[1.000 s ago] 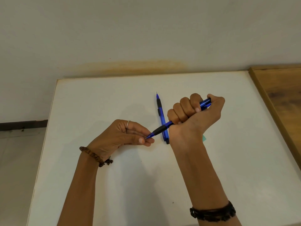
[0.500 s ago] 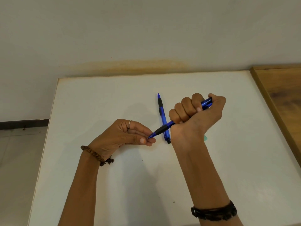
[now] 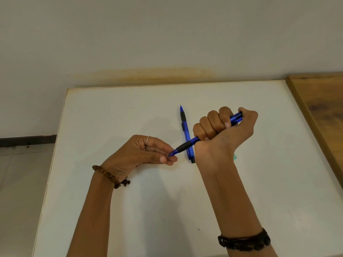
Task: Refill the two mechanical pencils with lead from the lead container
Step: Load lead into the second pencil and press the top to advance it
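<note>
A single wide-angle view looks from the person's head, forward and steeply down over both forearms onto the white counter (image 3: 111, 112). It sits close: the arms enter from the bottom edge and the left hand (image 3: 137, 154) and right hand (image 3: 222, 130) lie near the middle. The wall (image 3: 167, 34) fills the upper part, a strip of floor (image 3: 22, 173) shows at left, and a wooden surface (image 3: 323, 108) at right.

The bench (image 3: 130, 112) is showing a smooth, matt white top. Both pencils are looking like glossy blue plastic: the held pencil (image 3: 187, 144) and the lying pencil (image 3: 186, 131), each wearing a matt black sleeve. Wood-grain board (image 3: 321, 108) is lying alongside.
</note>
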